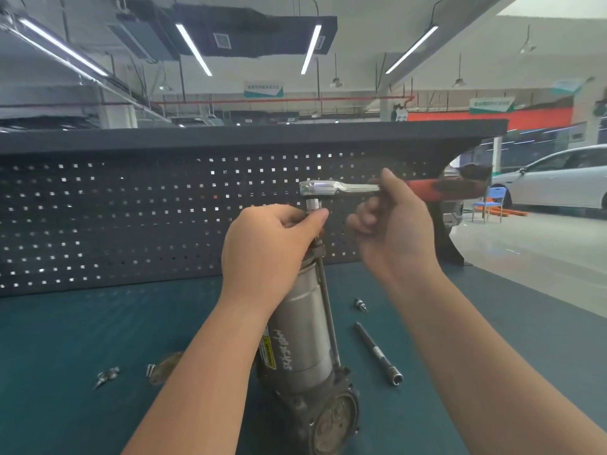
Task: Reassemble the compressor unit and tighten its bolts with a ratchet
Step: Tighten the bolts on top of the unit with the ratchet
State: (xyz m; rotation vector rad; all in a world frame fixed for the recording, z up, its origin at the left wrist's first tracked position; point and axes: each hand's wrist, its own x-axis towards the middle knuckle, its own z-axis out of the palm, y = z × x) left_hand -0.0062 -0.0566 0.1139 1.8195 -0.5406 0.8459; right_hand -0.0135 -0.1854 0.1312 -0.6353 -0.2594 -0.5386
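Note:
The grey cylindrical compressor unit point(302, 336) stands tilted on the green bench mat, its dark head casting point(331, 418) nearest me. A long bolt point(328, 310) runs up its right side. My left hand point(272, 247) is wrapped around the unit's top end, with thumb and fingers pinching the socket point(312, 203) under the ratchet head. The ratchet point(331, 188) lies level above it, its chrome head over the socket and its red handle pointing right. My right hand point(394, 224) grips the ratchet's shank just behind the head.
An extension bar point(377, 353) and a small fitting point(360, 304) lie on the mat right of the unit. Loose bolts point(106, 377) and a flat part point(164, 367) lie at the left. A dark pegboard point(131, 208) backs the bench. A white car point(565, 178) stands far right.

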